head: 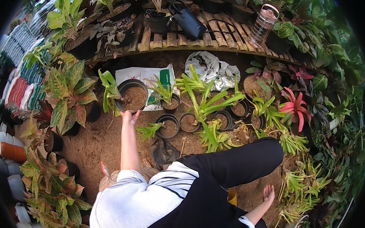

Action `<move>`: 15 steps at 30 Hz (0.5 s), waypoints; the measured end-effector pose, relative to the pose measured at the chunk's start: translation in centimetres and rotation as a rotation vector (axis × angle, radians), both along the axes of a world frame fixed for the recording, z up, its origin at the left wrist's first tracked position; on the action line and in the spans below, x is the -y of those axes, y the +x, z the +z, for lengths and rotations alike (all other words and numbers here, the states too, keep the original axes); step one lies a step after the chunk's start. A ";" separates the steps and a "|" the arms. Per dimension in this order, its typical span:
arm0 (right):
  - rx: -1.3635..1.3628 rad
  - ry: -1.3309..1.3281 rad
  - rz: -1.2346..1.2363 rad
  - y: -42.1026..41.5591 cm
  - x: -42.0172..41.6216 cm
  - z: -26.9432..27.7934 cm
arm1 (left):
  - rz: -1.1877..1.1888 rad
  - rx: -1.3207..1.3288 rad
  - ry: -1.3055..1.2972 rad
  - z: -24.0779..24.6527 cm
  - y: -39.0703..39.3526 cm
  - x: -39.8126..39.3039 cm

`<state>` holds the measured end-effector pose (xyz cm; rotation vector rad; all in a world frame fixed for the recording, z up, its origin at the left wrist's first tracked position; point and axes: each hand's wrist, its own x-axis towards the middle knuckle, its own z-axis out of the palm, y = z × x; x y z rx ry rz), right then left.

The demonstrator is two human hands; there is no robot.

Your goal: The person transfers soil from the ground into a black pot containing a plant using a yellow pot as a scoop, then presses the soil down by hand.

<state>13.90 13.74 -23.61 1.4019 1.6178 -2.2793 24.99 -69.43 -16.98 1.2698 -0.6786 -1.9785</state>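
Observation:
My left hand point(129, 116) grips the near edge of a large black plastic pot point(117, 104) filled with brown potting soil point(134, 97). A leafy green plant point(108, 88) lies against the pot's left side. My right hand point(268, 195) is held low on the right, palm up with nothing in it, close to a pile of uprooted green plants point(297, 182). Several smaller black pots of soil, among them a round pot point(167, 126), stand in front of me. A strappy-leaved bromeliad-like plant point(205, 105) lies over some of them.
A bamboo slat bench point(166, 42) crosses the far side, bearing potted plants, a black bag point(188, 20) and a clear water bottle point(262, 26). Below it lie a printed plastic sack point(143, 73) and a crumpled plastic bag point(211, 69). Variegated plants point(70, 92) line the left; a red bromeliad point(295, 106) stands right.

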 end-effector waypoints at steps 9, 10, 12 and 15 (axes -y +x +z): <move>0.078 0.007 0.025 2.1 -0.2 0.0 | -0.223 0.173 0.352 -13.5 -0.9 4.2; 0.096 0.014 0.001 2.3 -0.3 0.0 | -0.244 0.175 0.341 -14.2 -1.1 4.1; 0.102 0.001 0.012 2.7 -0.3 -0.2 | -0.291 0.231 0.255 -15.3 -1.6 3.5; 0.140 0.039 0.052 3.2 -0.3 -0.6 | -0.267 0.462 0.138 -16.4 -1.9 2.4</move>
